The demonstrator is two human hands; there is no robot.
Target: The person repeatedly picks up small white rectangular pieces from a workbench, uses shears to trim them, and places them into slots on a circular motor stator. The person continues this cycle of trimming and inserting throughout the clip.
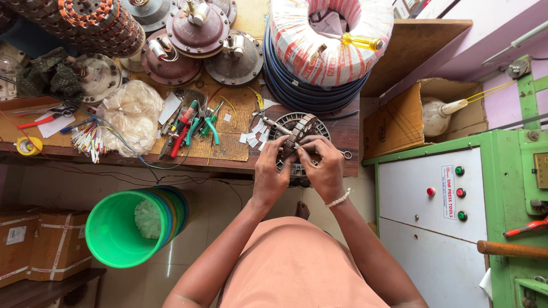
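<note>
- The motor core (297, 142), a round slotted metal ring with a shaft, stands tilted at the front edge of the bench (348, 134), near its right corner.
- It looks heavy, rigid and sharp at the slots; I judge the outer rim the safest hold, since thin slot linings would crease easily.
- The left hand (270, 171) has its fingers closed round the rim, steadying it.
- The right hand (325, 165) pinches a small paper slip (298, 146) between thumb and forefinger, pressed to the rim.
- More white slips (254, 132) lie just left of the core.
- Pliers and cutters (191, 125) sit further left along the bench.
- A green bucket (114, 231) stands on the floor below.
</note>
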